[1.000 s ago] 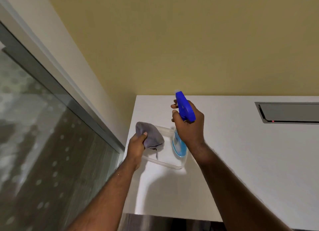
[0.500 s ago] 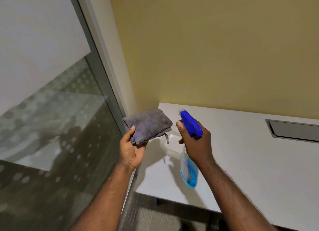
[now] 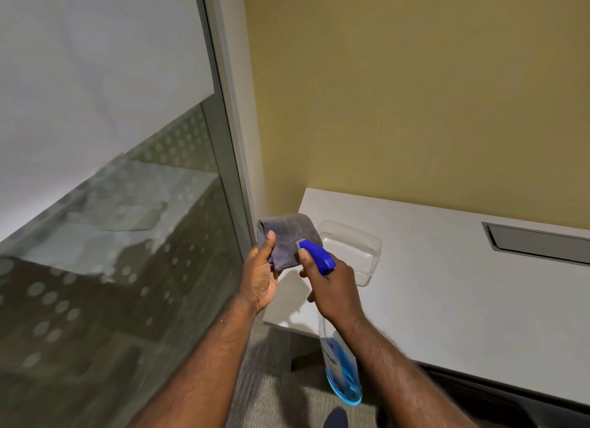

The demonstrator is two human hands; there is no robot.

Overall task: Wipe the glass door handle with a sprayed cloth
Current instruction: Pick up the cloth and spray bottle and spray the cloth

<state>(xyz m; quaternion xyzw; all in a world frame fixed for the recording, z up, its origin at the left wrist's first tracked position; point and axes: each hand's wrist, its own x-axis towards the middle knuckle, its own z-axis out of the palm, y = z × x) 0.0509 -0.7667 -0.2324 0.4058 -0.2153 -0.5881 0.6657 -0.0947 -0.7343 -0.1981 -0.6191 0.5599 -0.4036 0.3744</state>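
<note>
A left hand (image 3: 260, 276) grasps a folded grey cloth (image 3: 287, 239), thumb pressed on its face, while the right hand (image 3: 332, 288) clenches a blue-topped spray bottle (image 3: 340, 363), nozzle touching the cloth, just left of a clear tray (image 3: 372, 252) on the white surface (image 3: 447, 284).

An office: frosted glass partition (image 3: 95, 204), white desk (image 3: 447, 284), carpet (image 3: 281, 395).

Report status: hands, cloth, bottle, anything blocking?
Left hand holds grey cloth. Right hand grips spray bottle, nozzle at cloth. Door handle not in view. Nothing blocking.
</note>
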